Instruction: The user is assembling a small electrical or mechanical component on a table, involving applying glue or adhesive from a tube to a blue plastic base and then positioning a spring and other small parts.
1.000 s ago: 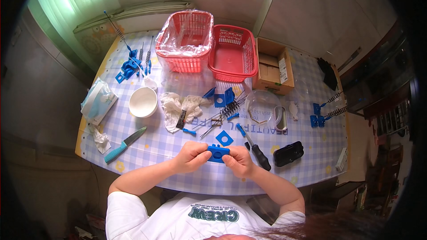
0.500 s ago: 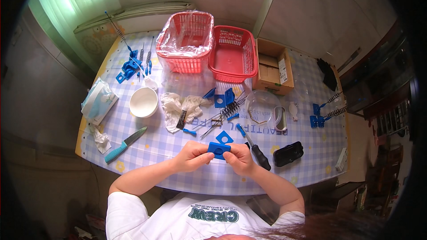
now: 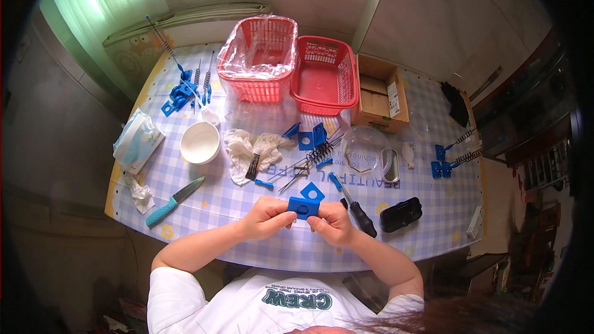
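Observation:
Just above the table's near edge, I hold a blue plastic plate with a round hole or recess (image 3: 304, 206) between both hands. My left hand (image 3: 267, 216) pinches its left end, and my right hand (image 3: 333, 222) grips the right end with the thumb at its lower corner. Directly beyond it on the cloth lies another blue plate with a hole (image 3: 312, 187). To the right of my right hand rests a screwdriver with a black handle (image 3: 363, 219); a small blue part (image 3: 336, 181) is at its tip. My fingers behind the held plate are hidden.
Black coiled springs (image 3: 318, 153) and blue parts lie mid-table beside crumpled tissue (image 3: 238, 158). A knife (image 3: 176, 201) and white bowl (image 3: 200, 143) are left. Red baskets (image 3: 325, 109) and a cardboard box (image 3: 378, 120) stand at the back. A black case (image 3: 401, 214) sits right.
The blue plate has tilted slightly and shifted a little away from me. My right thumb has slid down toward its lower corner. Everything else on the table stays put.

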Demonstrator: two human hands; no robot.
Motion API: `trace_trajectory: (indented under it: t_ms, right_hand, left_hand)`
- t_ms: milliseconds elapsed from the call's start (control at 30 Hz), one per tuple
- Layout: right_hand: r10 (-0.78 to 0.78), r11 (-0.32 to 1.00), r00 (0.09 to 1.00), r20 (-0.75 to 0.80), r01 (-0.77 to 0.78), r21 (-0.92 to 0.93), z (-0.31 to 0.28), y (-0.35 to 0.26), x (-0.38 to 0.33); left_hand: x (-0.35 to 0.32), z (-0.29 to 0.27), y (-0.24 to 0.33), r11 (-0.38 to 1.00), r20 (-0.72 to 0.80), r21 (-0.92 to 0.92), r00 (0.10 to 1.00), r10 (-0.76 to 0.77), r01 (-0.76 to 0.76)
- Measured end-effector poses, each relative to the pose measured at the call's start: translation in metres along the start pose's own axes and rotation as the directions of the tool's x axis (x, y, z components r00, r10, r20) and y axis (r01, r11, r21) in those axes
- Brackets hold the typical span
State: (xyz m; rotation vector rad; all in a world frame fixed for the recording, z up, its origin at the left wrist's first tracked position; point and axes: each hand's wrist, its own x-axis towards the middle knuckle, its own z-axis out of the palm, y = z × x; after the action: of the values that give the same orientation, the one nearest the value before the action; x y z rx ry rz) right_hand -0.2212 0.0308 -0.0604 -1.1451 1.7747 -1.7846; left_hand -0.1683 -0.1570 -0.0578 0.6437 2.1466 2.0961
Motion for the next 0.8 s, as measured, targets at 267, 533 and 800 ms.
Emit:
trace_trajectory:
  t_ms: [267, 533, 800]
  right_hand:
    - [-0.001, 1.0, 1.0, 0.003, 0.001, 0.014, 0.0013, -0.0026, -0.0001]
    - [-0.006, 1.0, 1.0, 0.003, 0.006, 0.007, 0.001, -0.0005, -0.0003]
    - [-0.006, 1.0, 1.0, -0.005, 0.006, 0.019, 0.0019, 0.0009, -0.0011]
  left_hand:
    - [-0.0004, -0.0008, -0.0018, 1.0, 0.01, 0.014, 1.0, 0.014, -0.014]
    - [-0.0001, -0.0001, -0.0014, 0.999, 0.006, 0.023, 1.0, 0.029, -0.029]
    - [0.0004, 0.0006, 0.0005, 0.999, -0.004, 0.039, 1.0, 0.022, -0.022]
